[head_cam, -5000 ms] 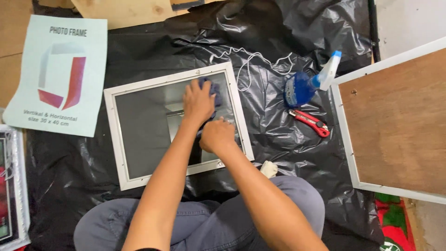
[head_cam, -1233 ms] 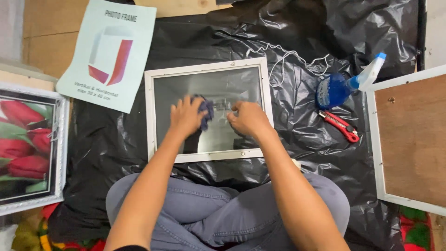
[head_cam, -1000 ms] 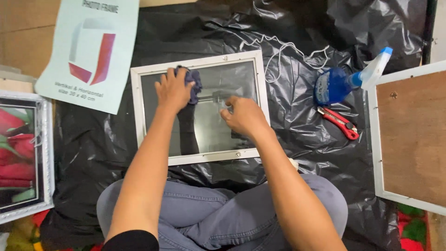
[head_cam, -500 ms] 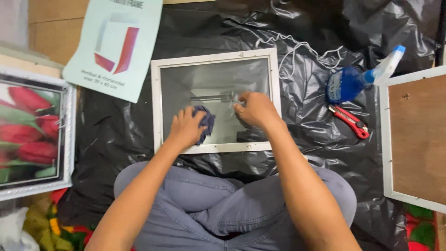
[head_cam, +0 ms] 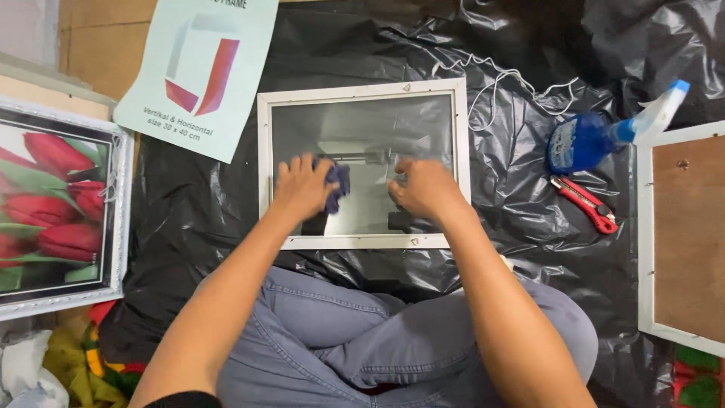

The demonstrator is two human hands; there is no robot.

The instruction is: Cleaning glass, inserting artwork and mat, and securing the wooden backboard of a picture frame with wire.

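Head view: white frame point(head_cam: 362, 89) w/ glass is lying flat on black plastic sheet point(head_cam: 513, 189), just in front of the crossed legs. Left hand point(head_cam: 302, 187) is pressing a blue cloth point(head_cam: 337, 183) onto the glass, fingers curled on it. Right hand point(head_cam: 424, 187) is resting on the glass, fingers bent, gripping nothing. Right of frame: blue spray bottle point(head_cam: 585, 140), red cutter point(head_cam: 587, 204) below it. Left of frame: tulip picture point(head_cam: 53, 196); pale paper insert point(head_cam: 200, 72) lying up-left.
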